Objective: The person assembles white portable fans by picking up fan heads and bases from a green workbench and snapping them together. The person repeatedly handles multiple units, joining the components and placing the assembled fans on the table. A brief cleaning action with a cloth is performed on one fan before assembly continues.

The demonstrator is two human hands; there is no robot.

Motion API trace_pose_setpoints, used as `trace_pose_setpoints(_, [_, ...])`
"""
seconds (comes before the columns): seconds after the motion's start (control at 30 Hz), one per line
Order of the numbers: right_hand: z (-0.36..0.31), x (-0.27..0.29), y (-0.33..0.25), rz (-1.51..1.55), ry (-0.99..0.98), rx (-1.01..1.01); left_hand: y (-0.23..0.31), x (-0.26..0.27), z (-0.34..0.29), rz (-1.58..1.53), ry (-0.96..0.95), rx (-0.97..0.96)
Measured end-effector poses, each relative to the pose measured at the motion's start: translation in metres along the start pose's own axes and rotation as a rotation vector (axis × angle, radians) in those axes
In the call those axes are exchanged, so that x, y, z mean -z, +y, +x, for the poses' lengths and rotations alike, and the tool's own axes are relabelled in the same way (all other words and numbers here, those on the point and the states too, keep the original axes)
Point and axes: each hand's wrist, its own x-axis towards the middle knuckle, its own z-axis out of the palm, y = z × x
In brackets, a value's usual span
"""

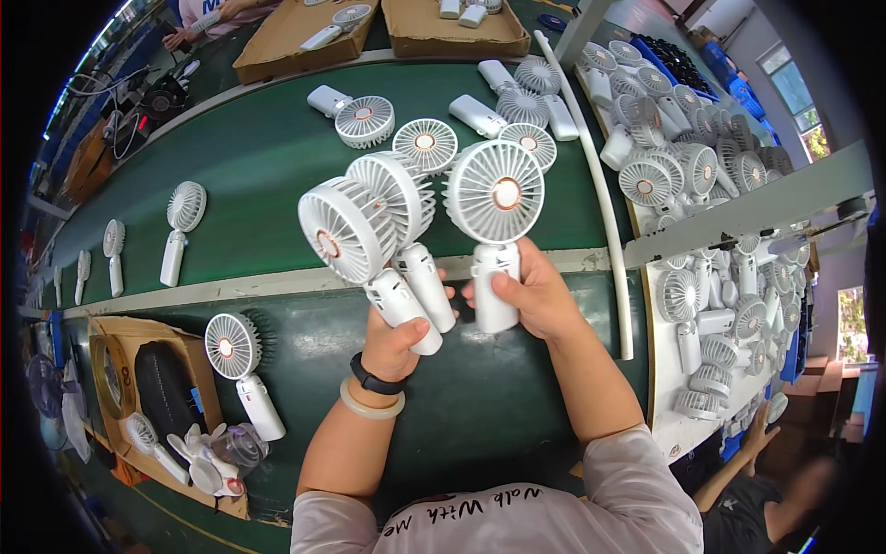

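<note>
My left hand (389,347) is closed around the handles of two white handheld fans. The nearer fan (346,231) tilts left and overlaps the other fan (420,270) behind it. In my right hand (546,297) a single white handheld fan (496,192) stands upright, its round grille and copper-ringed centre toward me. My thumb presses on the front of its handle. Both hands are raised over the near edge of the green belt. Just beyond them, more white fans (425,146) lie on the belt, partly hidden by those I hold.
A white tube (591,185) runs along the belt's right end. Heaped fans fill the white table (660,406) at right, where another person (757,499) sits. Cardboard trays (305,42) stand at the back, near someone's hands. At left, one fan (245,379) lies beside a cardboard box (210,388).
</note>
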Motion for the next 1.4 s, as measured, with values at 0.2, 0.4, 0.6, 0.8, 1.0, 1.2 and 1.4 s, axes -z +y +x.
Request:
trace_pose_setpoints(0.2, [0.003,0.007,0.005,-0.038,0.054,0.041,-0.004,0.001,-0.001,0.129,0.002,-0.045])
trace_pose_setpoints(0.4, [0.008,0.013,0.011,-0.038,0.074,0.103,-0.003,-0.001,0.0,0.175,-0.005,-0.022])
trace_pose_setpoints(0.6, [0.009,0.012,0.011,-0.056,0.14,0.099,-0.004,-0.002,0.001,0.168,-0.046,-0.005])
trace_pose_setpoints(0.8, [0.01,0.01,0.018,-0.058,0.127,0.103,-0.001,-0.008,0.001,0.147,-0.075,0.032])
trace_pose_setpoints(1.0, [0.005,-0.023,0.038,-0.177,-0.225,0.304,-0.013,-0.005,-0.003,0.486,-0.195,-0.045])
trace_pose_setpoints(1.2, [0.004,0.001,0.023,0.278,-0.363,0.007,-0.016,-0.005,0.003,0.724,-0.259,-0.293])
trace_pose_setpoints(1.4, [0.007,0.009,0.033,0.768,-0.414,-0.043,-0.017,-0.002,0.002,0.642,-0.198,-0.19])
